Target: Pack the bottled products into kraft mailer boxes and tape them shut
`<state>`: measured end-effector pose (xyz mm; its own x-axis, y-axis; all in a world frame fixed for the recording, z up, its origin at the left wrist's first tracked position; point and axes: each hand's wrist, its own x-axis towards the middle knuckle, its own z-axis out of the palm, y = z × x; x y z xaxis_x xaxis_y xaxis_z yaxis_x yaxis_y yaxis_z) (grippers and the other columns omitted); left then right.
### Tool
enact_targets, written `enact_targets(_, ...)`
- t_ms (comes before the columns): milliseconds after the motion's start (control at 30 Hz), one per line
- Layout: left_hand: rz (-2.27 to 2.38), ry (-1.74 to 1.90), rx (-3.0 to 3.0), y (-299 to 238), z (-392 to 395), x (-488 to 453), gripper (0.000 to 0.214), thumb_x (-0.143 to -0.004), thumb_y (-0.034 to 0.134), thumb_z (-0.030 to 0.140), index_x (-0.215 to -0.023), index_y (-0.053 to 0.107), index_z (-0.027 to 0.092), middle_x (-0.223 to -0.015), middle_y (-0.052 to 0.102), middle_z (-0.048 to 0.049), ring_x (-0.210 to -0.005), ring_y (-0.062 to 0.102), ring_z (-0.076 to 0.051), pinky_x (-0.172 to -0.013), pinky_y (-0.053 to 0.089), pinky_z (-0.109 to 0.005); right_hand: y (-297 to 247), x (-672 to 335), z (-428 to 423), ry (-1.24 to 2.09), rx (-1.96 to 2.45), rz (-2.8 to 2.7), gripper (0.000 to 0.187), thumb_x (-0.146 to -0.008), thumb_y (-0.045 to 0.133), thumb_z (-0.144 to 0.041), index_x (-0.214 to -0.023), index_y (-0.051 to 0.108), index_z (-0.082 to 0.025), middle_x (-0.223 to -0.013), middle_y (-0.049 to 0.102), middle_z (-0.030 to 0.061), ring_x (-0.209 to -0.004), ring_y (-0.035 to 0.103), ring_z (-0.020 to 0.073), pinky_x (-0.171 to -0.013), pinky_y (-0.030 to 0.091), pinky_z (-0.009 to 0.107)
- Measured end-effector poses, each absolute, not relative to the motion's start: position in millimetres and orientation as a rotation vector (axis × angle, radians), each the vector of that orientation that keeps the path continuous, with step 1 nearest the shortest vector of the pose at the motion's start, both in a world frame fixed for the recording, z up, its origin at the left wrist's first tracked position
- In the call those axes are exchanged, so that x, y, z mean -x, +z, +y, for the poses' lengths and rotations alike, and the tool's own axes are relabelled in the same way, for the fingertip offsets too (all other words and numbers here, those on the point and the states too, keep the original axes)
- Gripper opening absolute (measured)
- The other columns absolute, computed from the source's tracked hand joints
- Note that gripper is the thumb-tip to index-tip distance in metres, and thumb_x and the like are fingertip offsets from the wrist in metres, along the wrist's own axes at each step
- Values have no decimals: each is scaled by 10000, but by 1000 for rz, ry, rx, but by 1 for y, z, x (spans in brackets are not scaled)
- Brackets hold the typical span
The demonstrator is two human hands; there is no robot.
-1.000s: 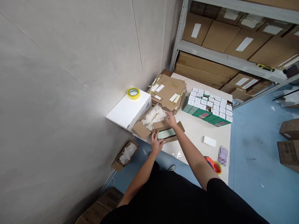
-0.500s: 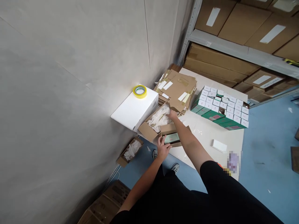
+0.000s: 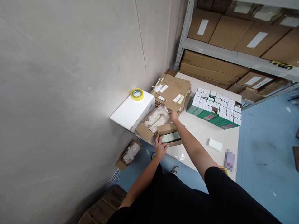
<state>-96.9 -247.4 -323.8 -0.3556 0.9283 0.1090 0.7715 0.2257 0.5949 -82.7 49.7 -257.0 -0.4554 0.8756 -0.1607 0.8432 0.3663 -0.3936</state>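
A narrow open cardboard box [image 3: 164,128] sits at the table's near edge, with a pale green box [image 3: 171,137] lying inside it. My left hand [image 3: 161,148] grips the left end of this cardboard box, fingertips beside the green box. Just behind stands a second open carton [image 3: 145,132], filled with crumpled white packing paper [image 3: 155,119]. At that carton's right end, my right hand [image 3: 173,116] has its fingers closed on the edge of the paper; the fingertips are partly hidden.
Yellow tape roll [image 3: 137,94] rests on a white block [image 3: 130,110] by the wall. Flattened cardboard [image 3: 175,88] is stacked behind. Rows of green-and-white boxes [image 3: 215,109] and a white box [image 3: 215,145] occupy the table [image 3: 198,130]. Another paper-filled carton [image 3: 129,154] stands below; shelving [image 3: 217,56] holds cartons.
My right hand stays at the paper-filled carton's right end, and the paper under it has shifted. My left hand keeps its place on the narrow box. The camera view has turned slightly.
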Motion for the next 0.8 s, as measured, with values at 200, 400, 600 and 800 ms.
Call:
enact_targets(200, 2233, 842, -1717, -322, -239, 84, 145, -924, 717, 328, -867, 831, 258, -1599, 512, -55, -1504, 352, -415, -1160, 410, -612, -246, 28, 42, 761, 1301, -2275, 301, -947, 551, -179, -1089, 817, -177, -1105, 815, 107, -1016, 750, 242, -931, 537, 297)
enact_targets(400, 2194, 823, -1789, -316, -219, 58, 133, -914, 730, 329, -887, 839, 258, -1593, 521, -55, -1491, 377, -417, -1177, 393, -595, -227, -42, 24, 721, 1256, -2058, 307, -907, 546, -184, -1064, 809, -195, -1044, 817, 80, -924, 741, 230, -910, 558, 315)
enact_targets(600, 2046, 731, -1850, -312, -195, 22, 164, -926, 706, 340, -905, 842, 252, -1621, 492, -53, -1528, 335, -422, -1203, 370, -589, -219, -141, -31, 655, 1471, -1936, 405, -947, 454, -193, -1204, 767, -210, -1201, 770, 89, -1102, 701, 244, -1020, 544, 353)
enact_targets(800, 1824, 620, -1903, -325, -173, -16, 172, -908, 722, 341, -1000, 841, 258, -1688, 387, -40, -1587, 239, -404, -1259, 315, -577, -254, -215, -102, 704, 1697, -1983, 420, -925, 549, -185, -1298, 730, -248, -1326, 704, 99, -1278, 631, 286, -1118, 506, 440)
